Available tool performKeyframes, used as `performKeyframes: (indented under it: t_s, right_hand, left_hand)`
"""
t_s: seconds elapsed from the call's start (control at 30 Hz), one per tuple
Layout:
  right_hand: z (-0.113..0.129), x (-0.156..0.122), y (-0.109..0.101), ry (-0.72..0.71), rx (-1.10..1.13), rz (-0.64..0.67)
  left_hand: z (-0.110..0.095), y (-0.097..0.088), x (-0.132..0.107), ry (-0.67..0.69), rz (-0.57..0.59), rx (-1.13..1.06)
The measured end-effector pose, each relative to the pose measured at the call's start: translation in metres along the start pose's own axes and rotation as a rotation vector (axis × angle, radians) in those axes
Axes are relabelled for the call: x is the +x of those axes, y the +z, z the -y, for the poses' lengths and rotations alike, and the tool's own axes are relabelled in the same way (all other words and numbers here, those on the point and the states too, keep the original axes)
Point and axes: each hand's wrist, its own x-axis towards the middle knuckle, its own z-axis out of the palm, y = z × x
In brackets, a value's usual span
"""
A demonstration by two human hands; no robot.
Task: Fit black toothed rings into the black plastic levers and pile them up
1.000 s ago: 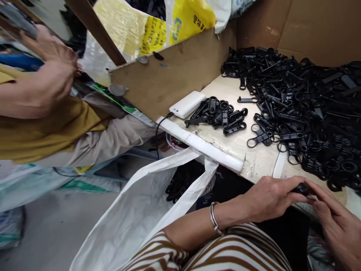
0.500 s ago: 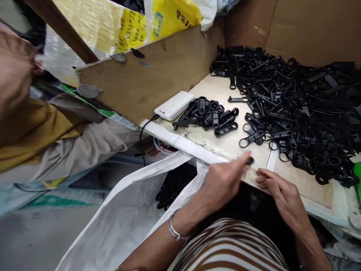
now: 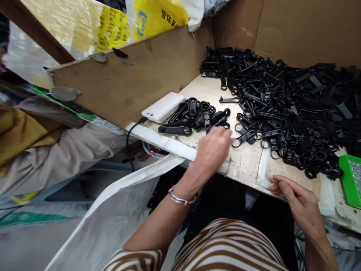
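My left hand [image 3: 213, 152] is over the table's front part, fingers curled down, at the near side of a small pile of black plastic parts [image 3: 207, 119]. Its fingertips face away, so what they hold, if anything, is hidden. At the table's front edge, my right hand [image 3: 296, 197] has thumb and fingers drawn together, with nothing I can make out between them. A long black part with a ring end [image 3: 175, 130] lies at the small pile's near left. Beyond both hands spreads a large heap of black plastic parts [image 3: 270, 101], many with ring ends.
A white power bank [image 3: 163, 107] with a black cable [image 3: 128, 141] lies left of the small pile. A green tray [image 3: 347, 180] of small metal pieces stands at right. Boards wall the table. A white sack [image 3: 113, 210] hangs below its edge; another person's sleeve [image 3: 25, 131] is left.
My left hand has moved forward to the small pile; the small black thing at its fingertips no longer shows. The long part with a ring end now shows there. The view has shifted right.
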Motion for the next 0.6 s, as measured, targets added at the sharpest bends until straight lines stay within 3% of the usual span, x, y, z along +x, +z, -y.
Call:
performKeyframes:
  t_s: [0.07, 0.13, 0.2, 0.27, 0.37, 0.47, 0.53, 0.6]
  right_hand:
    - [-0.001, -0.002, -0.001, -0.033, -0.016, 0.008]
    - [-0.002, -0.005, -0.004, -0.058, -0.025, 0.018]
    - [-0.003, -0.008, -0.008, -0.040, 0.012, 0.025]
    - [-0.003, -0.011, -0.009, 0.024, 0.123, 0.039]
    - [0.002, -0.008, -0.002, 0.107, 0.400, 0.076]
    - [0.006, 0.000, 0.007, 0.119, 0.594, 0.123]
    - [0.004, 0.004, 0.007, 0.121, 0.584, 0.109]
    - [-0.001, 0.005, 0.000, 0.117, 0.473, 0.035]
  left_hand:
    - [-0.021, 0.006, 0.009, 0.052, 0.143, -0.026]
    - [-0.028, 0.010, 0.015, 0.049, 0.215, -0.007]
    - [-0.025, 0.009, 0.015, 0.012, 0.205, 0.001]
    - [-0.018, 0.006, 0.009, -0.014, 0.122, -0.102]
    - [-0.021, 0.005, -0.008, 0.023, 0.037, -0.601]
    - [-0.047, 0.013, -0.030, 0.067, 0.133, -1.132]
    - [-0.067, 0.021, -0.042, 0.155, 0.152, -1.296]
    - [-0.080, 0.029, -0.049, 0.322, 0.201, -1.321]
